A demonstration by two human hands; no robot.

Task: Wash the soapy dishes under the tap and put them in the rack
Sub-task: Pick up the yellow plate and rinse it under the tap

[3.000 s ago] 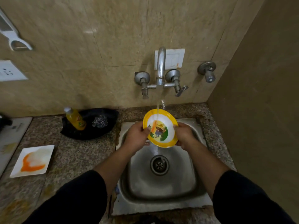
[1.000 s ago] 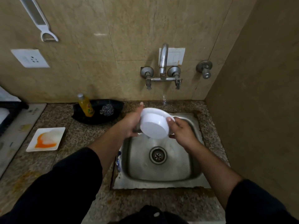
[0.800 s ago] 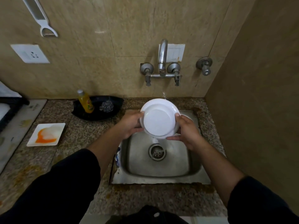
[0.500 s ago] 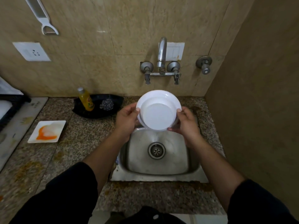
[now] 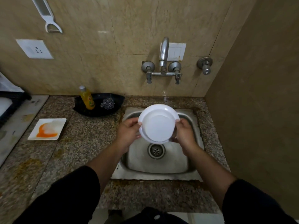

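I hold a round bowl (image 5: pixel 157 125) over the steel sink (image 5: pixel 161 162), its white underside turned toward me. My left hand (image 5: pixel 127 133) grips its left rim and my right hand (image 5: pixel 183 134) grips its right rim. A thin stream of water falls from the tap (image 5: pixel 163 57) just behind the bowl's top edge. A square white plate (image 5: pixel 47 129) smeared with orange and foam lies on the counter at the left. The dark edge of a rack (image 5: pixel 9 104) shows at the far left.
A black tray (image 5: pixel 110 109) behind the counter holds a yellow soap bottle (image 5: pixel 86 97) and a steel scrubber (image 5: pixel 107 103). A side wall (image 5: pixel 258 94) stands close on the right. A peeler (image 5: pixel 48 16) hangs on the back wall.
The bowl was face up under the stream three seconds ago; it has since been flipped so its white underside faces me, and both hands have lowered it slightly over the sink.
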